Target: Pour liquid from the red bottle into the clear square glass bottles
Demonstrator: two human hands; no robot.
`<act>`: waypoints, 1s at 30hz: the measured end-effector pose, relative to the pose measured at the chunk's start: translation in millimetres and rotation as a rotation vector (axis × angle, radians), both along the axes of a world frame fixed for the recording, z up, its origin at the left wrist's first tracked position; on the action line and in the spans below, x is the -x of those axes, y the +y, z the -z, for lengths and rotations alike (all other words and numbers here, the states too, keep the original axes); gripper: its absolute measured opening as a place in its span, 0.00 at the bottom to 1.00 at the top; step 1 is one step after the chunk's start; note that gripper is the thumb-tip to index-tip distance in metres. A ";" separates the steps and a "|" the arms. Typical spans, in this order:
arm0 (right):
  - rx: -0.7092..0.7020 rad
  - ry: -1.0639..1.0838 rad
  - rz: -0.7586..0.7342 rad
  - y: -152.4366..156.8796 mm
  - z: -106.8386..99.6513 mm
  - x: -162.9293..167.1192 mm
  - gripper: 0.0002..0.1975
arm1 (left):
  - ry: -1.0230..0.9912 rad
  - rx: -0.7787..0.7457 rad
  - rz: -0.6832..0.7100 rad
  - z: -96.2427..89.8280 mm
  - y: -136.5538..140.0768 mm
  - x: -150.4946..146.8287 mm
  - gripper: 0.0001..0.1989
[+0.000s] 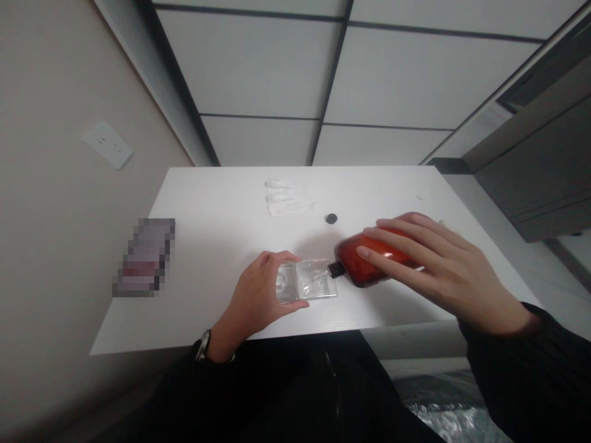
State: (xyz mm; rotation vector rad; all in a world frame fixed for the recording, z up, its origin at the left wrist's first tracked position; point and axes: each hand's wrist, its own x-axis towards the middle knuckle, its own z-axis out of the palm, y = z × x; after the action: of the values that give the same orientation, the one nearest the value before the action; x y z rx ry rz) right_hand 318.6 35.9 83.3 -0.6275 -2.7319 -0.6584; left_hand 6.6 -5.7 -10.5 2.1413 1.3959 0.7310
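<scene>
Half-curled left hand [255, 291] grips a box [316, 280]; widely curved right hand [441, 264] holds a bottle [379, 247]. I expect both slick, stiff; hold mid-body.

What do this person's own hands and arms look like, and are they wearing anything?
Both the left hand and the right hand are bare, without gloves. A silvery wristwatch circles the left wrist. The left sleeve and right sleeve are black and long.
</scene>
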 end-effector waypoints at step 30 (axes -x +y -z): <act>-0.037 -0.064 -0.019 1.9 -13.5 2.0 0.29 | 0.001 -0.050 0.016 1.1 0.7 0.2 0.39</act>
State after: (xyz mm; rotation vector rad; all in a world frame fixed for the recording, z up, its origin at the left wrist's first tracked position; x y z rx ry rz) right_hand 316.7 37.8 96.9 -0.5803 -2.7734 -0.7353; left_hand 6.4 -5.1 -11.5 2.1883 1.3734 0.7660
